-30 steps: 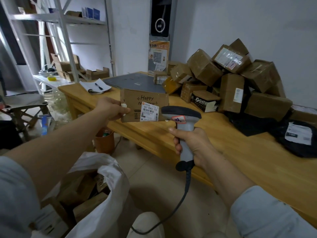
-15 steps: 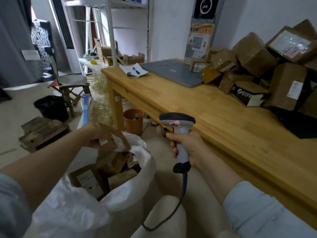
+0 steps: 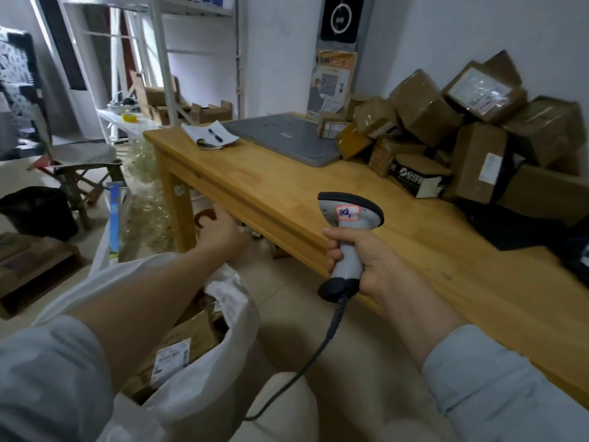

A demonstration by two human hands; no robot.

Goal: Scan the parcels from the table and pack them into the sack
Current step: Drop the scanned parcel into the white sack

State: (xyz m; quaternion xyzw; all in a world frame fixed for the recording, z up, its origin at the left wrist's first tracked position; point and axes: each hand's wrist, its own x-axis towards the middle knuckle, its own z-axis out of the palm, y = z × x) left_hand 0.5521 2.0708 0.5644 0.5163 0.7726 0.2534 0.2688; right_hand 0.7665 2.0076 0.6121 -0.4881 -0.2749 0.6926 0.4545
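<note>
brown cardboard parcels (image 3: 471,122) sit heaped at two o'clock on the wooden table (image 3: 287,193), leaning on the wall and on one another, well apart from both hands. the white sack (image 3: 234,298) gapes at seven o'clock on the floor, with packed boxes (image 3: 194,336) showing inside it. the left hand (image 3: 220,237) hangs towards nine o'clock, beyond the sack's mouth and near the table edge; it holds nothing that shows, and its fingers look loose. the right hand (image 3: 360,260) has its fingers wrapped round the grip of the scanner (image 3: 349,218) at the centre, and the cord (image 3: 318,349) trails down towards six o'clock. the heap looks loosely stacked, so tugging out a low parcel could send the upper ones sliding off the table. the sack's rim is soft and slumped, so a carelessly dropped parcel may catch the fold and land on the floor. the cord runs just beside the sack and could snag on it. a red-edged sticker on the scanner's head carries blue handwriting, seemingly "110" plus an unclear mark. the shipping label (image 3: 172,355) in the sack, the poster (image 3: 334,81) at twelve o'clock and the black box (image 3: 417,178) all carry print too blurred to read.
</note>
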